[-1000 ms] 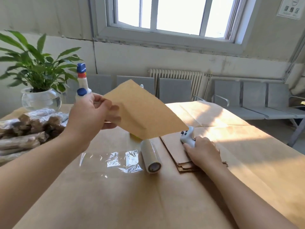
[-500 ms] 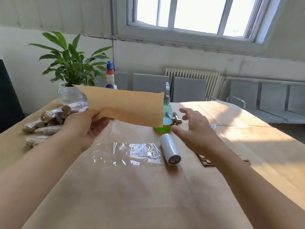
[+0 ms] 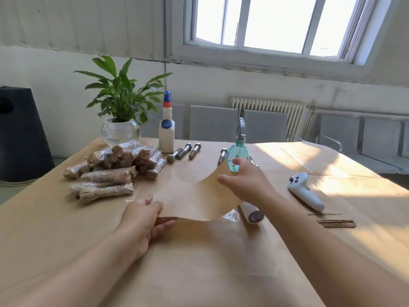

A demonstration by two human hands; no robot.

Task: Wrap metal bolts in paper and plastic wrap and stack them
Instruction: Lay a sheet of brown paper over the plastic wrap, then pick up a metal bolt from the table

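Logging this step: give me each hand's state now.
Left hand: pinches the brown paper sheet's near corner.
Right hand: grips the sheet's far edge.

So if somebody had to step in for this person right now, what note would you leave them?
Left hand pinches the near corner of the paper sheet; right hand grips its far edge, holding it just above the table.
Plastic wrap roll lies beside the sheet, under the right wrist.
Done: wrapped bolts piled at left.
Left: bare bolts by the white bottle need wrapping and stacking.
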